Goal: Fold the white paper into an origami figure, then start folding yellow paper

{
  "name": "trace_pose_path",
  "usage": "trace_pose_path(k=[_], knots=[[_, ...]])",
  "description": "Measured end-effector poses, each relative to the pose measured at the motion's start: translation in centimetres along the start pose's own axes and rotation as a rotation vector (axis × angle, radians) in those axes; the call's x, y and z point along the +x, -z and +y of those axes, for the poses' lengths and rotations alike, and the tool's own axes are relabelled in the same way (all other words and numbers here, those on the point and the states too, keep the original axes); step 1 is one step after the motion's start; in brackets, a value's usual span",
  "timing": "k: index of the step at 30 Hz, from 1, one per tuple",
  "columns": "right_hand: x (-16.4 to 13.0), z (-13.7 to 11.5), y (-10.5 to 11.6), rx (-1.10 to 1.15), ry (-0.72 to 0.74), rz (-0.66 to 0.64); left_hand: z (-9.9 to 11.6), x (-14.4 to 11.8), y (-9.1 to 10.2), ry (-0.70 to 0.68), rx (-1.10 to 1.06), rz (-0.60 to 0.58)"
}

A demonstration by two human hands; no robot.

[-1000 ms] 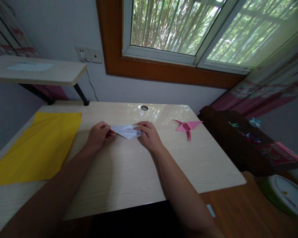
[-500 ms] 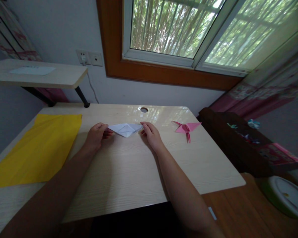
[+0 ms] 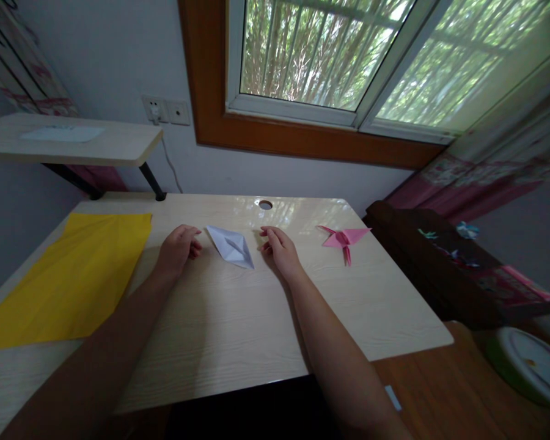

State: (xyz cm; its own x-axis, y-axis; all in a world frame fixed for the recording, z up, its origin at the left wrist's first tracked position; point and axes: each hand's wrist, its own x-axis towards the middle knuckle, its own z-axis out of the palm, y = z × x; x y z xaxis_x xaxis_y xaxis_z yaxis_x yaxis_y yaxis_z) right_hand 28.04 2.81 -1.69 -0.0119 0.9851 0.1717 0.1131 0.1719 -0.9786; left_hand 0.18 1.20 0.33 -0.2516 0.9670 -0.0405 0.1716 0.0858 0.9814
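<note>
A folded white paper boat [image 3: 230, 248] lies on the pale wooden desk [image 3: 242, 324], slanting from upper left to lower right. To its left rests my left hand [image 3: 178, 249], fingers loosely curled and holding nothing. My right hand [image 3: 279, 247] is on the boat's other side, thumb and fingers slightly apart around bare air. Neither hand touches the boat. Farther right sits a pink folded paper figure [image 3: 343, 238] with thin pointed limbs.
A large yellow sheet [image 3: 73, 275] covers the desk's left side, below a raised shelf [image 3: 119, 146] on black legs. A cable hole [image 3: 266, 205] is near the back edge. Right of the desk stand a dark brown cabinet [image 3: 407, 263] and a round white-lidded bin [image 3: 531, 360].
Both hands have let go of the white paper boat's ends. It has turned clockwise, its right tip now nearer to me. The hands themselves have hardly moved.
</note>
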Motion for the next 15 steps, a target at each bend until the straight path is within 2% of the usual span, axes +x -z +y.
trace_pose_path(k=[3,6,8,10,13,15], knots=[[-0.1,-0.4,0.2,-0.052,0.069,-0.002,0.1,0.0,0.2,-0.063,0.121,0.047],[-0.6,-1.1,0.4,-0.141,0.261,-0.037,0.0,0.0,0.2,-0.097,0.188,0.047],[-0.9,-1.5,0.4,-0.192,0.389,-0.096,-0.3,0.0,0.0,-0.134,0.176,-0.006],[-1.1,-1.7,0.2,-0.223,0.453,-0.165,-0.7,0.0,-0.1,-0.172,0.164,-0.078],[-1.2,-1.4,-0.2,-0.267,0.449,-0.240,-1.1,-0.2,-0.5,-0.200,0.170,-0.184],[-1.1,-1.1,-0.4,-0.292,0.421,-0.240,-1.2,-0.5,-0.8,-0.210,0.156,-0.244]])
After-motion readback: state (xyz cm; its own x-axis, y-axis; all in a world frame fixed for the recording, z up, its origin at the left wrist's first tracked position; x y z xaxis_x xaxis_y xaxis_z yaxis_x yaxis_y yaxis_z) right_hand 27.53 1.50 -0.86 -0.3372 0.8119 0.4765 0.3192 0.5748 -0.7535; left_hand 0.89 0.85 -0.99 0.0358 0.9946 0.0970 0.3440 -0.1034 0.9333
